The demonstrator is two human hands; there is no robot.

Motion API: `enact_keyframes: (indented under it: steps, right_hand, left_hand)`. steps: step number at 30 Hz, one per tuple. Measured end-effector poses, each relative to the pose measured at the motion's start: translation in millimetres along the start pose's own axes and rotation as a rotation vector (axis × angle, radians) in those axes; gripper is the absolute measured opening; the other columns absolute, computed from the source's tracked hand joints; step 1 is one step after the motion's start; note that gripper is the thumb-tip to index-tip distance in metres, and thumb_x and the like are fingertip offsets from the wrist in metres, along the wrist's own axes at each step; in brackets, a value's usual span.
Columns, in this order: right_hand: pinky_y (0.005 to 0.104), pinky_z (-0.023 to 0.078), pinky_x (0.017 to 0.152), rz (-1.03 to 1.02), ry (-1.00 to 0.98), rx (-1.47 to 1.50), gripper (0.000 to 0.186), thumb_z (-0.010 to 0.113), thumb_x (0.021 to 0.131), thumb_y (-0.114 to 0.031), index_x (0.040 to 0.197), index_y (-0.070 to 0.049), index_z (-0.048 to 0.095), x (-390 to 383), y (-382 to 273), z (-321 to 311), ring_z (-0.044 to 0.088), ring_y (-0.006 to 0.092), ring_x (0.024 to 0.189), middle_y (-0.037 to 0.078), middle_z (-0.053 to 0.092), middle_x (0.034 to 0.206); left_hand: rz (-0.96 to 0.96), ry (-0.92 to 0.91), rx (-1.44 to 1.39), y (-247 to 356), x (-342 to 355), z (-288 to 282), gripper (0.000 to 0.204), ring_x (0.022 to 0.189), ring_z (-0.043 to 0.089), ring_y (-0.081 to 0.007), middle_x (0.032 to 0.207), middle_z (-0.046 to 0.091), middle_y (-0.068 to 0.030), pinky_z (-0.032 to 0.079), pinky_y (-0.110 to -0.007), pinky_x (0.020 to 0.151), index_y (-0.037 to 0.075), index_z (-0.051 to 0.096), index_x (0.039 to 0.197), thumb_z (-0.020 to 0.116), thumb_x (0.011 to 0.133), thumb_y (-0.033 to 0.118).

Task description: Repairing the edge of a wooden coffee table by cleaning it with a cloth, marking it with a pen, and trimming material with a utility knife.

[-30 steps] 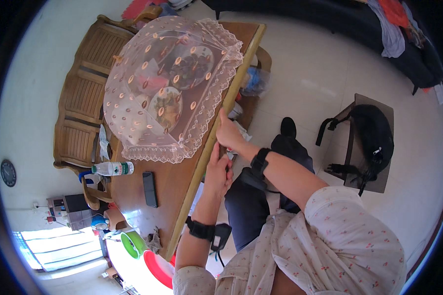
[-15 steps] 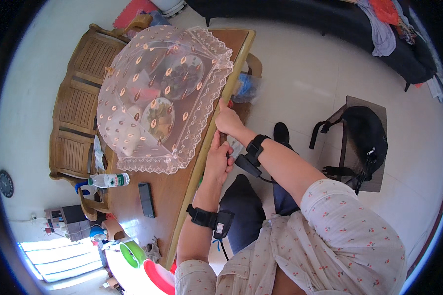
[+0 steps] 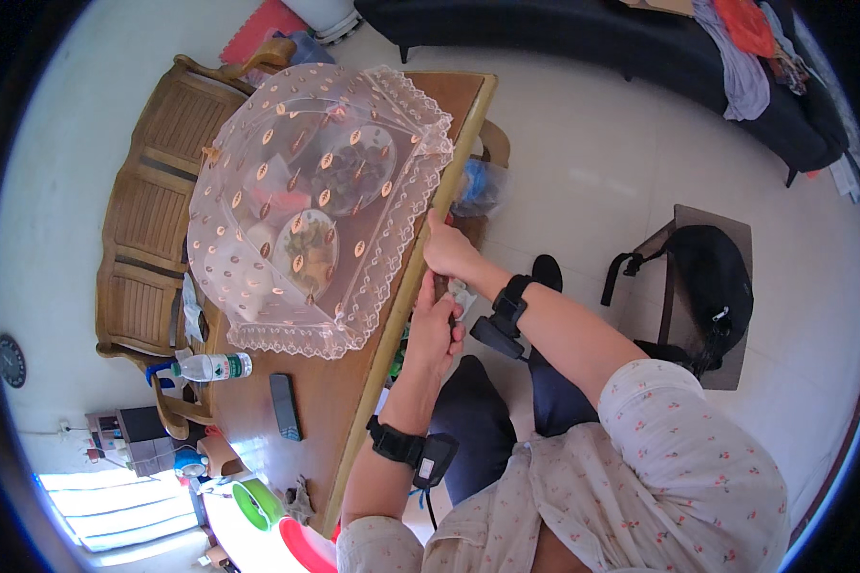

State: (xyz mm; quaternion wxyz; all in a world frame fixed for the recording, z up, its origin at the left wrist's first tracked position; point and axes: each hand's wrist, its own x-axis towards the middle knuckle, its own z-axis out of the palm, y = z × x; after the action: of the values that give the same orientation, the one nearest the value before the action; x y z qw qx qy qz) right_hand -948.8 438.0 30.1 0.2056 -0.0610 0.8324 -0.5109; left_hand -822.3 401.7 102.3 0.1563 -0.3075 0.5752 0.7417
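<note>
Both my hands are close together at the near edge of a wooden table (image 3: 358,382). My right hand (image 3: 451,250) is curled at the edge, its index finger stretched along it; the other fingers are mostly hidden. Just below it, my left hand (image 3: 435,331) has one finger pointing up toward the right hand and the rest curled in. A small dark bit shows at the left palm, too small to name. On the table beside them stands a sheer pink mesh food cover (image 3: 248,201) with lace trim. Under it are a plate of dark food (image 3: 354,172) and a plate of yellowish food (image 3: 308,253).
A water bottle (image 3: 212,367) and a black phone (image 3: 284,407) lie on the table. Behind it is a wooden bench (image 3: 143,210). At right, a black bag (image 3: 712,286) rests on a low stool (image 3: 736,358). A dark sofa (image 3: 545,38) stands at the far side.
The whole view has shifted a little, so the table and hands sit lower in the picture. Both hands remain at the table edge in nearly the same pose.
</note>
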Motion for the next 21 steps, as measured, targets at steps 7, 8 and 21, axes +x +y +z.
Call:
enact_keyframes:
  steps: [7, 8, 21]
  right_hand:
    - [0.0507, 0.045, 0.076, -0.015, -0.021, 0.075, 0.037, 0.043, 0.079, -0.011, 0.112, 0.002, 0.032, 12.8, -3.3, -13.9, 0.059, 0.0444, 0.085, 0.032, 0.058, 0.088]
    - [0.0507, 0.045, 0.076, -0.015, -0.015, 0.074, 0.037, 0.043, 0.079, -0.011, 0.112, 0.002, 0.032, 11.0, -2.3, -11.8, 0.059, 0.0444, 0.085, 0.032, 0.058, 0.088]
    - [0.0464, 0.049, 0.068, -0.048, 0.03, -0.093, 0.064, 0.042, 0.08, -0.011, 0.135, 0.006, 0.014, 10.8, 16.0, -4.8, 0.06, 0.044, 0.077, 0.034, 0.058, 0.087]
  left_hand:
    - [0.014, -0.043, 0.023, 9.3, 25.5, -4.7, 0.052, 0.044, 0.036, -0.0059, 0.066, 0.042, 0.001, 0.022, -0.017, 0.033, 0.025, 0.023, 0.137, 0.037, 0.089, 0.012]
    - [0.016, -0.047, 0.025, 7.7, 22.1, -4.4, 0.052, 0.044, 0.036, -0.0059, 0.066, 0.042, 0.001, 0.022, -0.017, 0.033, 0.025, 0.023, 0.137, 0.037, 0.089, 0.012]
    - [-0.012, -0.078, 0.024, 0.4, 14.7, -6.5, 0.058, 0.043, 0.036, -0.0067, 0.07, 0.045, -0.0012, 0.023, -0.018, 0.033, 0.026, 0.021, 0.139, 0.038, 0.087, 0.009]
